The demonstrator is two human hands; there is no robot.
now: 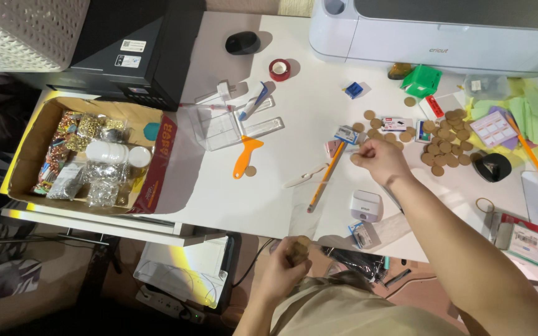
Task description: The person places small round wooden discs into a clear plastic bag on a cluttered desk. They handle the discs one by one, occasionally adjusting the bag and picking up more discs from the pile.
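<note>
A white desk (263,186) carries everything, and at its far right corner stands a large pale cutting machine (443,31). Off the desk's left edge sits an open cardboard box (151,180) filled with small bags of gold beads and white lidded jars, with a black printer (138,50) behind it at the far left corner. Near the middle of the desk lies a clear plastic compartment tray (219,127), with an orange-handled scraper (244,155) just beside it toward the near edge. A yellow pencil (324,180) lies slanted right of the scraper.

Toward the right side of the desk, a loose spread of round brown discs (446,140) covers the surface near a green box (421,79). The person's right hand (378,158) rests curled at the left fringe of that spread, its fingers pinched together on what looks like one disc. The left hand (284,267) is held off the near edge, below desk level, closed around a small stack of discs (299,247). A small white device (367,205) sits between the two hands, close to the near edge.
</note>
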